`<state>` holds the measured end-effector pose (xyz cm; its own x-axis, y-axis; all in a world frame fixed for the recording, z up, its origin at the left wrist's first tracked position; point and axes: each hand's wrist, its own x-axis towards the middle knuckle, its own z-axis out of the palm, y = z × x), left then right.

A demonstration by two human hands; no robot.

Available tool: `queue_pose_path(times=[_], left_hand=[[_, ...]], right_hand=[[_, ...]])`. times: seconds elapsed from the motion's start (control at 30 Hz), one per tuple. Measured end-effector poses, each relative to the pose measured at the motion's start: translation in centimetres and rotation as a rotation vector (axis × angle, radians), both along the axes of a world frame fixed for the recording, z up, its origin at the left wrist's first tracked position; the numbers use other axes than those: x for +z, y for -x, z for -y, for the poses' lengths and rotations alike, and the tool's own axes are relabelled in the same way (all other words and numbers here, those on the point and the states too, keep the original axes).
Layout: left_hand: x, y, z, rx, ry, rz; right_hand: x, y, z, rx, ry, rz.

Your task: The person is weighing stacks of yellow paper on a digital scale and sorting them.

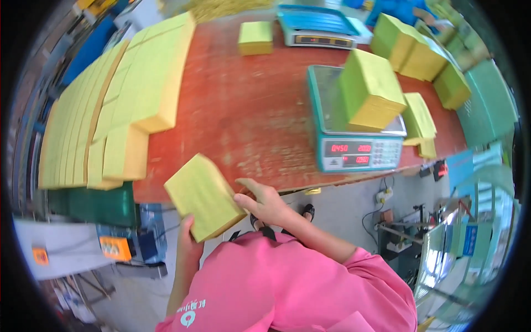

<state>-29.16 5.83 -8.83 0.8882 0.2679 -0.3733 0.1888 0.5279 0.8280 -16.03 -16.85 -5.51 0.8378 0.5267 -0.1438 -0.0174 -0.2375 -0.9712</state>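
Observation:
A thick block of yellow paper [202,196] is held tilted just off the near edge of the red table [238,105]. My left hand [189,238] grips its lower left side, thumb on top and the other fingers hidden beneath. At the block's right side is my right hand [265,203], fingers extended and apart. Its thumb comes close to the paper's edge; whether it touches, I cannot tell. Another yellow paper stack [373,88] stands on the teal digital scale [360,152], whose red display is lit.
Long rows of yellow paper stacks [141,72] fill the table's left side. A small stack [255,37] and a blue-topped scale [318,27] sit at the far edge. More stacks [409,50] stand at the right, where another person's hand [441,25] shows behind them.

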Motion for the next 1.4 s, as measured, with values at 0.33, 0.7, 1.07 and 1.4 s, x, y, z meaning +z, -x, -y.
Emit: queue_pose_path(times=[0.33, 0.7, 1.07, 1.4], left_hand=[[10.3, -8.3, 10.5, -0.177, -0.715, 0.497], [24.9, -32.2, 32.3, -0.502, -0.189, 0.282], [22.7, -35.1, 34.0, -0.497, -0.29, 0.108], [21.3, -35.8, 33.0, -0.587, -0.427, 0.09]], right_hand=[[6.5, -4.4, 16.1, 0.026, -0.453, -0.191], [15.3, -23.3, 35.0, -0.278, -0.466, -0.013], [12.1, -25.1, 36.2, -0.292, -0.425, -0.143], [11.7, -24.1, 35.9, -0.369, -0.33, -0.112]])
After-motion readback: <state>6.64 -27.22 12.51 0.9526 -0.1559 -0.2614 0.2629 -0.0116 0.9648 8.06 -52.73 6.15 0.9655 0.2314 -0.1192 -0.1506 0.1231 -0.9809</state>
